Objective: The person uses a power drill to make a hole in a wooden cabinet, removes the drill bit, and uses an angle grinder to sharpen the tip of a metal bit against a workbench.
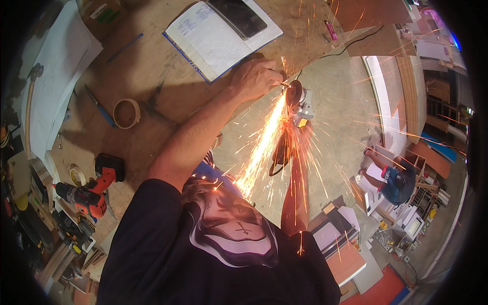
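My right hand (300, 133) is wrapped round the body of an angle grinder (305, 104), partly hidden by glare. Its dark round disc (293, 94) faces my left hand. My left hand (255, 77) is closed at the table's edge, pinching a small, thin metal piece (285, 85) that meets the disc. From that contact a bright stream of sparks (267, 137) pours down toward my shirt, with thinner streaks flying off to the right. What the metal piece is, I cannot make out.
On the wooden table (147, 61) lie an open notebook (203, 38) with a phone (238, 18), a tape roll (126, 113), a blue-handled knife (104, 113) and a red cordless drill (94, 190). A person (394, 180) crouches at the right among boards and boxes.
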Demonstrator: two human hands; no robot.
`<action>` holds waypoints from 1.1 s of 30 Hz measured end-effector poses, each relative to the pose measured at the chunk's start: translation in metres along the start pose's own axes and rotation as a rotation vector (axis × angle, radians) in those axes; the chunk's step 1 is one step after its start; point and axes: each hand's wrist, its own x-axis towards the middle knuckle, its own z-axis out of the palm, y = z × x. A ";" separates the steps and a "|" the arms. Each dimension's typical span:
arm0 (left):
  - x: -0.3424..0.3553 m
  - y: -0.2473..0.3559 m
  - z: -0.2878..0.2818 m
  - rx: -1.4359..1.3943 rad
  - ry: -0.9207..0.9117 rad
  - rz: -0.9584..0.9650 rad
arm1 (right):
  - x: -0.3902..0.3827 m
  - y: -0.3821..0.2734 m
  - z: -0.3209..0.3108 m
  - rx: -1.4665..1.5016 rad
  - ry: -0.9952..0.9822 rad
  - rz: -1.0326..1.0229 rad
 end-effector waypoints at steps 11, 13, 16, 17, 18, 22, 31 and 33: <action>-0.001 -0.001 0.001 -0.008 0.011 0.004 | 0.000 -0.001 0.000 -0.010 0.002 -0.015; -0.001 -0.002 0.004 -0.013 0.016 0.004 | 0.000 -0.001 0.000 -0.018 0.005 -0.018; -0.001 -0.002 0.002 0.004 0.014 0.016 | -0.001 -0.001 0.000 -0.034 0.012 -0.025; 0.000 -0.001 0.002 0.007 0.005 0.013 | -0.001 0.000 0.000 -0.045 0.017 -0.030; 0.001 0.000 0.002 0.010 -0.004 0.011 | -0.002 0.001 -0.001 -0.055 0.024 -0.036; -0.001 -0.001 -0.001 0.038 -0.015 -0.003 | 0.002 0.002 0.002 -0.090 0.024 -0.054; 0.000 0.001 0.000 0.035 0.017 0.027 | -0.002 0.008 0.002 0.033 0.019 0.020; 0.000 0.000 -0.001 0.033 0.004 0.018 | -0.002 0.003 0.002 -0.018 0.024 0.025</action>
